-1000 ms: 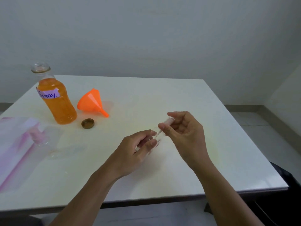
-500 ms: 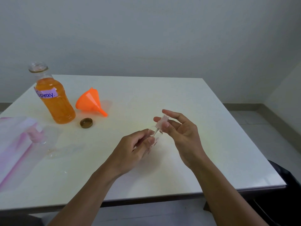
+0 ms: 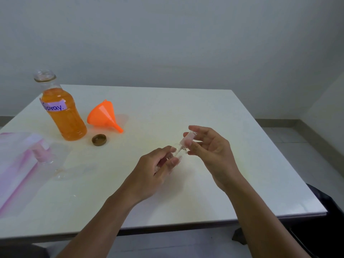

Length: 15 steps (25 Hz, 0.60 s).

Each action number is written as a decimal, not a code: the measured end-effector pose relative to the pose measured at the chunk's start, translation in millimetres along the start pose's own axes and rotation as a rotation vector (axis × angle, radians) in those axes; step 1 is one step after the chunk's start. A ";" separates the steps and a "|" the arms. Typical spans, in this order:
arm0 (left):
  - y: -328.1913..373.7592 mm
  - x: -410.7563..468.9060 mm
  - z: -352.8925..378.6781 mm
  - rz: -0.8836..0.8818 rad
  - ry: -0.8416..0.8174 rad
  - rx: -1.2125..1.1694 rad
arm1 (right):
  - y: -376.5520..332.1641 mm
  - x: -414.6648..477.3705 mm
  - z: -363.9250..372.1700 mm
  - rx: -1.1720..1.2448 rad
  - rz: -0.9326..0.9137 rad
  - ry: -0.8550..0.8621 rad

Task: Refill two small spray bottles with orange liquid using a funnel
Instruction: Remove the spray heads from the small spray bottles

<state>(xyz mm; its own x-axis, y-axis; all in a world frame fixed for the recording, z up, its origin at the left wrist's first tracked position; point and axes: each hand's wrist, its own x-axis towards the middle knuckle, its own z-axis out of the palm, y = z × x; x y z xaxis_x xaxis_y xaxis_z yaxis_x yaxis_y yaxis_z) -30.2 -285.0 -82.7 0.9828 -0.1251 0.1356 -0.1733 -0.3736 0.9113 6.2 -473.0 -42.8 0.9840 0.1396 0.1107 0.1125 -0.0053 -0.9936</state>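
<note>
Nearest, we counted two hands above the white table (image 3: 242, 164). The left hand (image 3: 158, 168) pinched one small spray bottle (image 3: 179, 155), clear. The right hand (image 3: 210, 151) pinched its pale spray top (image 3: 188, 138), lifted, with the thin tube running down to the bottle's mouth. Left of them we saw a second spray bottle (image 3: 41, 155), pink-topped, lying at one plastic bag (image 3: 13, 174). Farther back lay one brown cap (image 3: 99, 140) and one orange funnel (image 3: 102, 116) on its side, beside one open bottle of orange liquid (image 3: 63, 118).

The counter (image 3: 232, 118) gives open room over its right half and far edge. Far left, the uncapped orange-liquid bottle (image 3: 64, 116), tipped funnel (image 3: 102, 115) and brown cap (image 3: 99, 140) cluster; a plastic bag (image 3: 16, 170) covers the left edge.
</note>
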 end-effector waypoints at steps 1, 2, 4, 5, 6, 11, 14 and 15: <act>-0.6 0.5 0.6 0.001 0.002 0.017 | 0.7 -0.5 2.4 -0.011 0.000 0.029; -1.0 0.4 1.5 0.002 -0.001 0.031 | 1.5 -0.2 3.7 -0.018 -0.007 0.053; -2.4 0.6 2.0 0.005 -0.009 0.036 | 1.9 1.9 1.3 0.001 -0.013 0.036; -3.5 1.0 1.7 0.003 -0.009 0.028 | 0.3 2.7 -1.7 0.025 0.004 -0.011; -3.8 1.1 1.1 -0.002 -0.007 0.020 | -2.0 3.0 -4.5 0.050 0.028 -0.069; -1.9 0.6 1.8 0.009 -0.006 0.032 | -0.9 0.2 4.3 -0.096 0.073 -0.054; -0.3 1.0 3.0 -0.025 -0.011 0.012 | -0.2 1.6 2.4 -0.026 0.058 -0.013; -0.3 2.0 3.4 -0.032 -0.015 -0.001 | -2.0 2.1 -0.3 0.009 0.058 -0.027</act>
<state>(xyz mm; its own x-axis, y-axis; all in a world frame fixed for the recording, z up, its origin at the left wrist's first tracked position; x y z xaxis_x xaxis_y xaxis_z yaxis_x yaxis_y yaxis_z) -28.4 -288.3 -84.0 0.9868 -0.1267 0.1006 -0.1416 -0.3764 0.9155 8.1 -473.0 -40.6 0.9847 0.1662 0.0521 0.0537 -0.0051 -0.9985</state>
